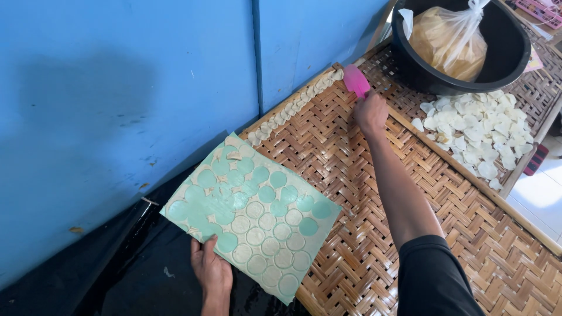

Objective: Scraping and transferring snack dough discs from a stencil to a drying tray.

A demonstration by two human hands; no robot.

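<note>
Two hands busy, right hand (370, 111) grip closed on pink scraper (356, 79), left hand (212, 270) clasping green mat (234, 199) edge

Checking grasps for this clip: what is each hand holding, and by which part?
The left hand holds the green mat of dough rounds by its near edge. The right hand grips a pink scraper by its lower end.

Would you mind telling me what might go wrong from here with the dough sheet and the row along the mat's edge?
1. The green sheet overhangs the woven mat, held only by the left hand; it may sag and shed its cut rounds.
2. The right hand with the pink scraper works at the mat's rim; the row of rounds could get nudged off.
</note>
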